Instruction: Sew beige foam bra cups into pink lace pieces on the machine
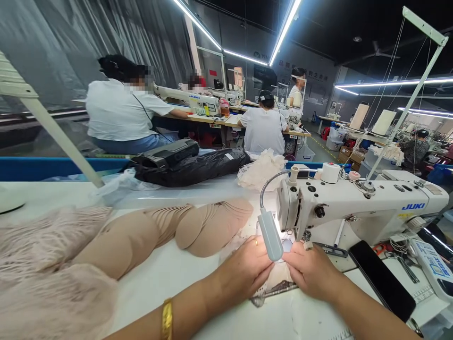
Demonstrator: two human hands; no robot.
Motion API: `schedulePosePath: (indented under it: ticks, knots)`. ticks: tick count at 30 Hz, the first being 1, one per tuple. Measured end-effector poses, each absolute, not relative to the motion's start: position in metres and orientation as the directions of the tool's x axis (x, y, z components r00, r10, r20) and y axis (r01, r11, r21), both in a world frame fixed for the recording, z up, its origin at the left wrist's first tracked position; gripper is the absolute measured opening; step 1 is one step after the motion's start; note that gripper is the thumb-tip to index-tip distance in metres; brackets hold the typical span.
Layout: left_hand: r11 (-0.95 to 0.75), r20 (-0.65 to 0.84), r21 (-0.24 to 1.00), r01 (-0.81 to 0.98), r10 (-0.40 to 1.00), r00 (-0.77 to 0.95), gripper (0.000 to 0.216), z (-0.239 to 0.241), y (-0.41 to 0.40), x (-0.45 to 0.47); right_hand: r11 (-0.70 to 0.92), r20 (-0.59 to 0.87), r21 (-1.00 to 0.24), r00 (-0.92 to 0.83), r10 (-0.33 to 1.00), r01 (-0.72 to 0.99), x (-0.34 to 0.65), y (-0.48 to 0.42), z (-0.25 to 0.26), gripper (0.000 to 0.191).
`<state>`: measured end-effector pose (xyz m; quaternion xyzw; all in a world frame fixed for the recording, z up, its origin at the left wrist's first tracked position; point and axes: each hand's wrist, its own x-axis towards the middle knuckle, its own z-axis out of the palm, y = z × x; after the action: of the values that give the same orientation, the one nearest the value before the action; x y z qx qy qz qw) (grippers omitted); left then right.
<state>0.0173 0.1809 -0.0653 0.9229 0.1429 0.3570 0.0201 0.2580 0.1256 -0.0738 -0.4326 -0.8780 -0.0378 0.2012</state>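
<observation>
Forearms in the foreground, head view, the left one [194, 304] ringed by a gold bracelet [167, 318], reach to a sewing machine [357, 200]. Pale fabric [278, 277] lies on the white counter [170, 293] between the hands, just in front of the needle area, which a grey lamp [271, 238] partly hides. Left hand [247, 267]: fingers bent and closed on the fabric's left side. Right hand [313, 269]: fingers pressed together, pinching its right side. Good practice here would probably be to keep the cloth flat and evenly tensioned, both hands guiding rather than pulling, with fingertips clear of the needle. Beige cut pieces [132, 236] overlap in a row to the left; a phone [382, 278] lies to the right.

Containers: a black plastic bag [212, 171] lies beyond the beige pieces, its contents hidden. In the right background, pale material [389, 153] is heaped at the top of a translucent bin [372, 163]; nearby cardboard boxes [345, 153] show no discernible contents.
</observation>
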Motion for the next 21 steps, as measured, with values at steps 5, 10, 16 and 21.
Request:
schedulePosePath:
  ticks: [5,10,16,21]
  knots:
    - [-0.960,0.672,0.119,0.254,0.266,0.691,0.030,-0.066,0.184,0.020,0.612,0.389,-0.061,-0.546,0.742,0.789,0.253,0.127,-0.072,0.018]
    - [-0.923,0.668,0.103,0.370,0.340,0.662,0.022,-0.061,0.186,0.021,0.604,0.444,-0.032,-0.531,0.722,0.796,0.250,0.130,-0.076,0.011]
    - [-0.875,0.706,-0.001,0.483,0.341,0.620,0.023,-0.061,0.186,0.026,0.620,0.523,0.027,-0.540,0.660,0.784,0.246,0.143,-0.093,0.014]
    - [-0.861,0.579,0.007,0.509,0.419,0.700,0.023,-0.061,0.189,0.001,0.789,0.664,-0.151,-0.531,0.527,0.595,0.238,0.121,-0.062,0.005]
